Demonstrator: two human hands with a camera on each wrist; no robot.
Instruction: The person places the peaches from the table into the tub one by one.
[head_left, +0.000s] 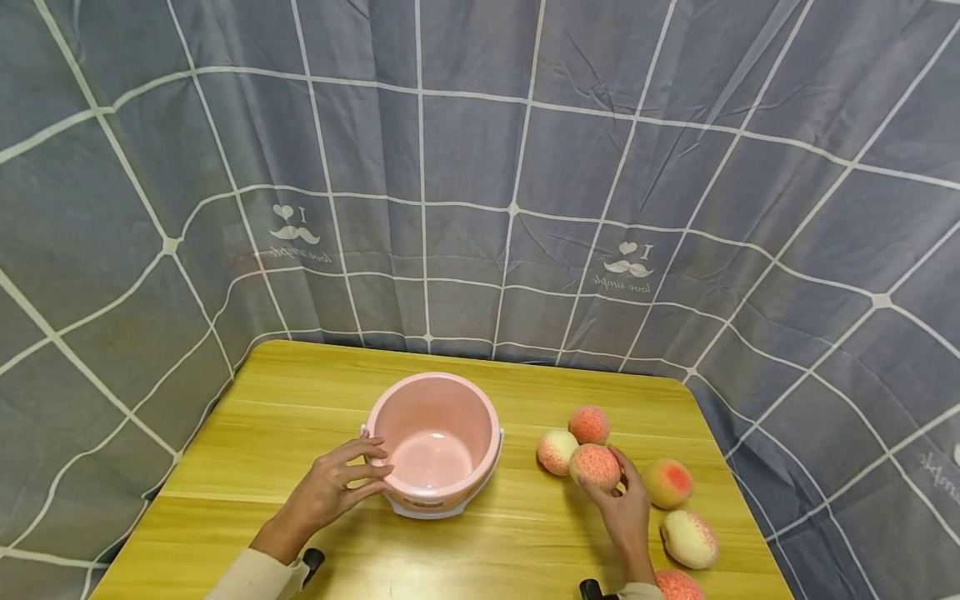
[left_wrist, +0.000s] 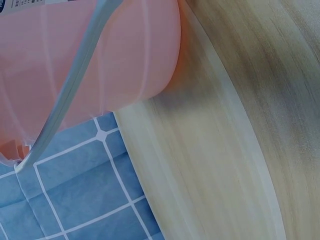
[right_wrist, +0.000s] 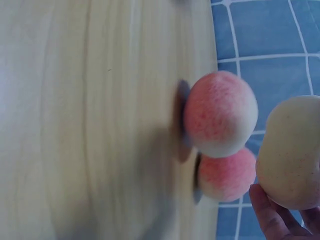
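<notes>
A pink bucket (head_left: 435, 492) with a pale handle (left_wrist: 75, 80) stands upright on the table, its inside bare. My left hand (head_left: 330, 487) grips the bucket's near left rim, fingers over the edge; the left wrist view leaves this hand out. In my right hand (head_left: 626, 508) is a red-speckled peach (head_left: 596, 467), held between thumb and fingers. The same peach (right_wrist: 292, 152) looks pale and large in the right wrist view, fingertips against its lower side. Just behind it lie a pale peach (head_left: 557, 452) and a red peach (head_left: 589, 425).
To the right of my right hand are a yellow peach with a red patch (head_left: 670, 483), a cream peach (head_left: 690, 539) and a red peach (head_left: 678, 585) cut by the frame. A grey checked curtain (head_left: 465, 208) surrounds the wooden table (head_left: 300, 392).
</notes>
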